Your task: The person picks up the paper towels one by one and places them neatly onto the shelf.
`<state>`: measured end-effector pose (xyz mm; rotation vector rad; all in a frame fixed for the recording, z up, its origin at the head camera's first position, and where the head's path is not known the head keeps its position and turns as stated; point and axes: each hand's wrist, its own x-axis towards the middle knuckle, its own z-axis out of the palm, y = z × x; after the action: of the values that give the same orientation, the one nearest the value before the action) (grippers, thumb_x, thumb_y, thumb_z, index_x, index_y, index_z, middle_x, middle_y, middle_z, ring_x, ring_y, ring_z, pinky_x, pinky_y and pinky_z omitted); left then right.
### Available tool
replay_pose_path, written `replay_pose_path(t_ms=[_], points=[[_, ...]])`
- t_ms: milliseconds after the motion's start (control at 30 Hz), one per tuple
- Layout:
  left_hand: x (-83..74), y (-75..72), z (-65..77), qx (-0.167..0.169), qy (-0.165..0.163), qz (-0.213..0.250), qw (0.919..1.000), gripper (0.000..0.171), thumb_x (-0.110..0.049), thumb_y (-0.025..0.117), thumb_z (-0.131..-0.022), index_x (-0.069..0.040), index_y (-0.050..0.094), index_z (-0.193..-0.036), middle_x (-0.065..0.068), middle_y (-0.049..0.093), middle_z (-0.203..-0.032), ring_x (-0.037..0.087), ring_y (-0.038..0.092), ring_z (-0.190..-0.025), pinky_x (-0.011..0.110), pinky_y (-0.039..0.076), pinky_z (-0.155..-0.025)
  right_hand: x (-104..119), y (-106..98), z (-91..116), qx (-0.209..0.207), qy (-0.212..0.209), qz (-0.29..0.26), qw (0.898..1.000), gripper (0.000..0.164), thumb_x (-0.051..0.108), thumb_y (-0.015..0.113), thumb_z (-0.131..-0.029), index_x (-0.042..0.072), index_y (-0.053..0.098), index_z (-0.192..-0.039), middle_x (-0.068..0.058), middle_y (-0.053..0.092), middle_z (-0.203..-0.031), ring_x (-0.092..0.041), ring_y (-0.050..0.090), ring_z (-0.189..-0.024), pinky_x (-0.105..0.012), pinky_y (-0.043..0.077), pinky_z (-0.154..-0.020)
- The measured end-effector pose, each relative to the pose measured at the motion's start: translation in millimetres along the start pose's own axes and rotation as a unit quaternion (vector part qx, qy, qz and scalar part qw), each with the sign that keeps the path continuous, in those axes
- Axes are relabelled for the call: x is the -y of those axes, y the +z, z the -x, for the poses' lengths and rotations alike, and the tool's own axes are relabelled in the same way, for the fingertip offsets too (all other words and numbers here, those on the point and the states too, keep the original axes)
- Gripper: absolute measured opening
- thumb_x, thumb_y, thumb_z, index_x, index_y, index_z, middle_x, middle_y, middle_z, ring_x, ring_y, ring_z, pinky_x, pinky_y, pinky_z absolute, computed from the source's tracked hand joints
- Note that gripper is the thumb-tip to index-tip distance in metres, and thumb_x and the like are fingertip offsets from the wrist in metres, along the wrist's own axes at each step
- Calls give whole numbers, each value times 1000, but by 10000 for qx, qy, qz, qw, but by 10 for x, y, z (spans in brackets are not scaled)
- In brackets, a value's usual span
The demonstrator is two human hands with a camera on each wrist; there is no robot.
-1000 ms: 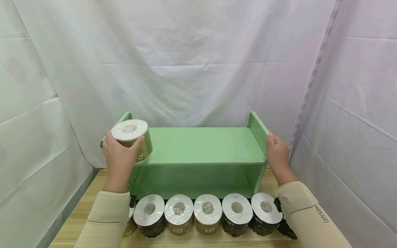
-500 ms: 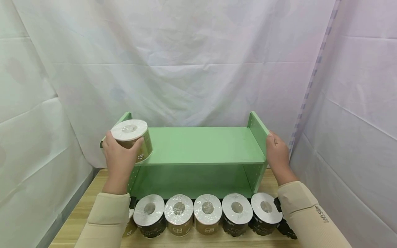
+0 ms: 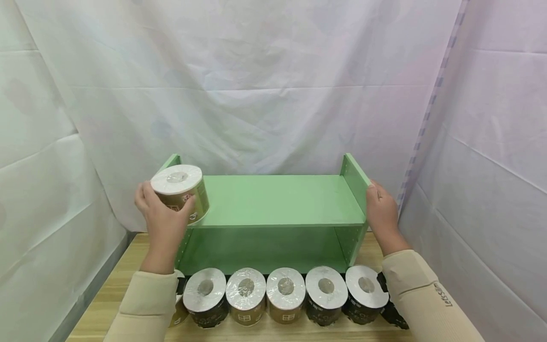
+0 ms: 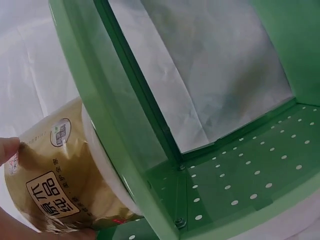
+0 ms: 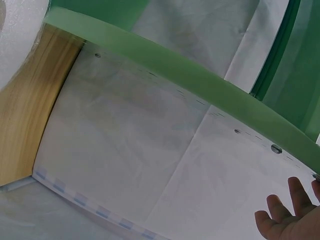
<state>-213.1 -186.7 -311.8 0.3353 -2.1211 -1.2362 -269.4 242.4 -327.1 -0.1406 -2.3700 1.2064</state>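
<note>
A toilet roll (image 3: pixel 198 202) in gold wrapping stands upright at the left end of the green shelf's (image 3: pixel 273 199) upper board. My left hand (image 3: pixel 164 218) is around its near side, with the thumb at the front and the fingers spread at the left. In the left wrist view, a fingertip (image 4: pixel 7 150) lies at the edge of the roll's printed side. My right hand (image 3: pixel 382 213) holds the front edge of the shelf's right side panel (image 3: pixel 356 187). The right wrist view shows several of its fingers (image 5: pixel 277 207) spread outside the panel.
A row of wrapped rolls, some with black and some with gold wrapping, such as this gold one (image 3: pixel 285 289), stands along the front of the wooden table (image 3: pixel 115 285). My left sleeve partly hides the leftmost roll. White cloth (image 3: pixel 265 85) hangs behind and at both sides.
My left hand has loosened and shifted slightly left and down, its fingers spreading away from the roll, so more of the label shows. The right hand has stayed in place.
</note>
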Motion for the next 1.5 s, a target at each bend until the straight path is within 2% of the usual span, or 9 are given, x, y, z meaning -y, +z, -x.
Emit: replay_pose_path(t_ms=[100,233,400,600,967,1200,1500], points=[[20,-10,20,-4,88,-2,10000,97,-21,74,-82,-13,9,-154,12,1,-155,39,26,-136,58,34,-105,10,-4,5,8,35,-24,10000,58,42,23,-101,11,49,-142,-16,48,-143,-36,46,-128,-53,34,-106],[48,-33,47,138,205,-147,9996,97,-19,74,-83,-13,9,-154,14,5,-154,40,27,-135,61,34,-103,20,-9,9,21,60,-44,10000,58,42,23,-101,10,49,-142,-17,48,-143,-37,47,-126,-54,35,-105],[76,-56,83,144,341,-266,9990,98,-18,75,-82,-13,10,-154,16,9,-153,41,29,-134,62,34,-103,16,-4,2,-10,23,2,10000,58,41,23,-101,9,49,-142,-18,48,-142,-37,48,-125,-54,35,-105],[112,-73,117,73,659,-412,9969,98,-16,76,-81,-10,12,-153,20,12,-152,39,25,-136,64,32,-103,19,-14,0,39,55,30,10000,58,41,23,-101,8,48,-143,-19,47,-143,-38,46,-128,-54,34,-106],[192,-119,186,98,1187,-703,9904,98,-14,80,-77,-8,16,-152,25,19,-147,41,25,-134,67,33,-99,23,-22,-2,82,50,80,9999,58,41,23,-102,8,46,-143,-18,46,-144,-38,44,-130,-54,33,-107],[223,-163,243,218,1214,-1012,9872,98,-14,78,-78,-1,16,-151,27,19,-148,46,28,-133,68,32,-99,16,-18,-9,104,53,94,9999,59,41,22,-102,7,46,-144,-18,45,-145,-38,42,-132,-54,32,-108],[314,-172,314,281,1473,-1253,9807,95,-14,79,-77,2,20,-150,28,21,-149,47,25,-135,67,29,-102,21,-11,-7,85,77,67,9999,58,41,23,-101,9,46,-144,-17,45,-145,-38,42,-132,-54,33,-107]])
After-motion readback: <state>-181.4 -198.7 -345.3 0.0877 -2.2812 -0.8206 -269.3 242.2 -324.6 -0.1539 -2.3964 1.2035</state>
